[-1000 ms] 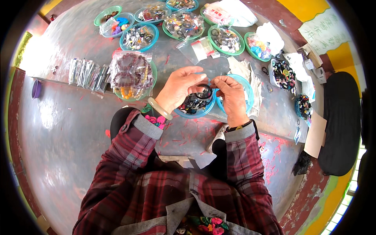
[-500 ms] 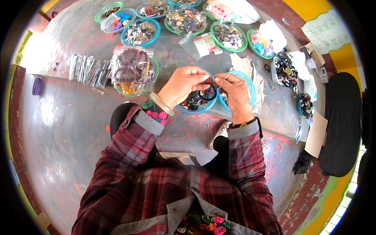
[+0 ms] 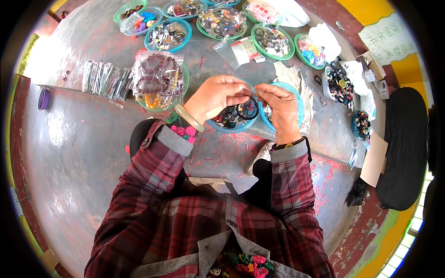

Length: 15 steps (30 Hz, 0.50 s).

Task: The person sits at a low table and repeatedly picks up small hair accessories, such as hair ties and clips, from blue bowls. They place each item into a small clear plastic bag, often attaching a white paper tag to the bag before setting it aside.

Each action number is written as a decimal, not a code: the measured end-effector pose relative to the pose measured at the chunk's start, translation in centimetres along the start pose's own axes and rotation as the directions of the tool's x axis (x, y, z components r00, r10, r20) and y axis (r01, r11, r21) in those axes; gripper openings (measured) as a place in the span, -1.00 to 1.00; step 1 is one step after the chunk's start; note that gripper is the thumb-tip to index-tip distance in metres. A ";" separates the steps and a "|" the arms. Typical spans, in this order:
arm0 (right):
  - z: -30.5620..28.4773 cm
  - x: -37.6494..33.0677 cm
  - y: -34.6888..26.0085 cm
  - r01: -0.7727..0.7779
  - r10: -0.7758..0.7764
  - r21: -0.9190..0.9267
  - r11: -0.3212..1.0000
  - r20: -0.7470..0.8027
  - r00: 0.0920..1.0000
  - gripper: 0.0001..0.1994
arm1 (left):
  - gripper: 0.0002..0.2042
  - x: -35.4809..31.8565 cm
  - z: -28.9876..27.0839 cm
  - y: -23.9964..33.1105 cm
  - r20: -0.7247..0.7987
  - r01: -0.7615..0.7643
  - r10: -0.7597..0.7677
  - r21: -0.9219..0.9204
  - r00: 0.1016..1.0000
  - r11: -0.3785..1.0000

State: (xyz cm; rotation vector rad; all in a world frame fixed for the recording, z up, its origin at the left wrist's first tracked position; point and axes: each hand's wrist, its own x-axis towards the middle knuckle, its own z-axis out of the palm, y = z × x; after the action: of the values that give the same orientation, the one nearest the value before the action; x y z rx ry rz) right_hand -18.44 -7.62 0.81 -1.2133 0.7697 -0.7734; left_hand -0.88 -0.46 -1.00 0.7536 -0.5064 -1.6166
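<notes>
My left hand (image 3: 219, 96) is closed in a pinch, and a black hair tie (image 3: 256, 114) hangs as a loop beneath its fingertips. Close beside it, my right hand (image 3: 281, 109) also pinches with thumb and forefinger; whatever lies between those fingertips is too small to make out. Under the left hand stands a blue basket (image 3: 232, 130) of dark hair ties and small coloured pieces. A second blue basket (image 3: 301, 107) sits beneath the right hand, its contents mostly hidden by that hand.
Several bowls of bagged trinkets, among them a blue bowl (image 3: 189, 35), line the far side. Bagged bead bracelets (image 3: 157, 76) and slim packets (image 3: 104, 79) lie left. At right are a white tub (image 3: 328, 88) of hair ties, a small basket (image 3: 360, 125) and a long black cushion (image 3: 402, 148).
My fingertips have drawn slightly apart. The black hair tie now hangs a little farther right and more openly below my left fingers.
</notes>
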 end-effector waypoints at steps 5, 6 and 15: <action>0.0 0.0 0.0 0.064 -0.062 -0.025 0.998 0.050 0.997 -0.87 | -0.76 0.0 -0.5 0.1 0.069 0.016 -0.015 -0.015 0.998 1.000; -0.1 0.1 0.1 0.072 -0.070 -0.041 0.997 0.050 0.996 -0.87 | -0.76 0.1 -0.5 0.2 0.085 0.006 -0.004 -0.023 0.996 1.000; 0.0 0.1 0.3 0.144 -0.138 -0.128 0.981 0.055 0.989 -0.84 | -0.78 0.2 -0.1 -0.1 0.014 -0.027 0.028 -0.045 1.000 0.999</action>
State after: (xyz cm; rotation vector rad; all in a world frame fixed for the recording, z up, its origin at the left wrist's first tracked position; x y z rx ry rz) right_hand -18.35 -7.71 0.52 -1.4119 0.7109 -0.8176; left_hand -0.94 -0.65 -1.16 0.6988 -0.4876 -1.6038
